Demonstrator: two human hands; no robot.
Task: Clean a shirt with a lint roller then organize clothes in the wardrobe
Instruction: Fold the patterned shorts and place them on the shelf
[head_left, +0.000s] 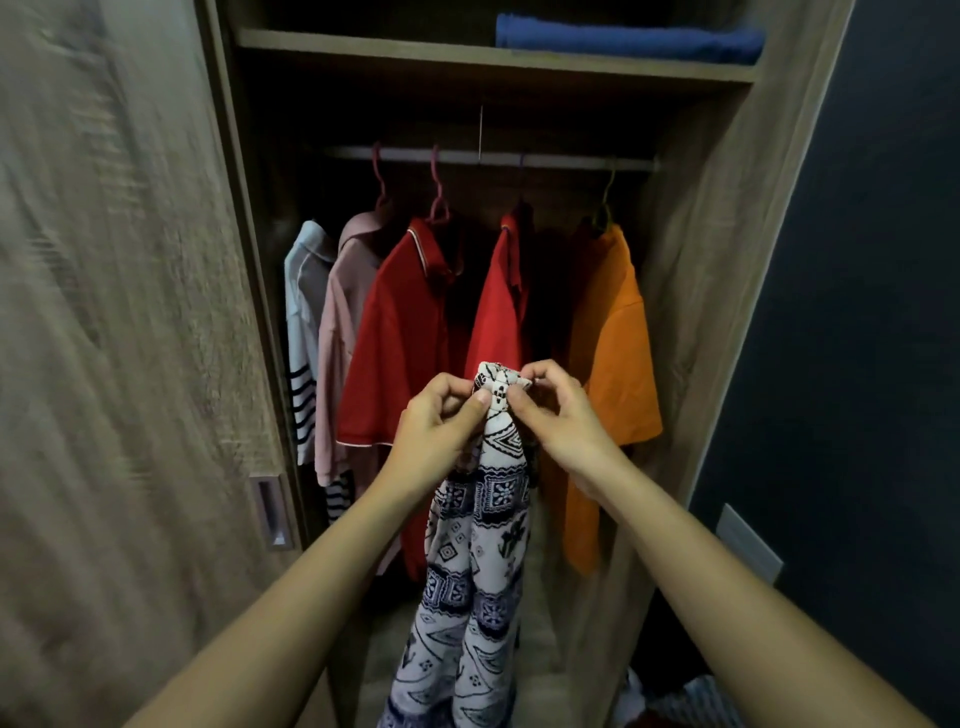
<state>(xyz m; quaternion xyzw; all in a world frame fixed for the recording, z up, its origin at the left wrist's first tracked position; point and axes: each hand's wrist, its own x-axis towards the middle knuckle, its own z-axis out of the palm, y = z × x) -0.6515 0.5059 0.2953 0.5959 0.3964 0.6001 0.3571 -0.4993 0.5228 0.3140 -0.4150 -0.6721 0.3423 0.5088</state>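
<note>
Together, curled grips (441, 423) (563, 413) atop patterned garment (491, 525)

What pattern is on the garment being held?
The garment is white with navy-black geometric print; head view.

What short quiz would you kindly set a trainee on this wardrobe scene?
1. True or false: the left hand and right hand both pinch the top of the patterned cloth.
2. Which shirt hangs furthest right on the rail? A purple shirt, B orange shirt, C yellow shirt.
3. Fill in: the folded cloth on the shelf above the rail is ___.
Key: 1 true; 2 B; 3 blue.
</note>
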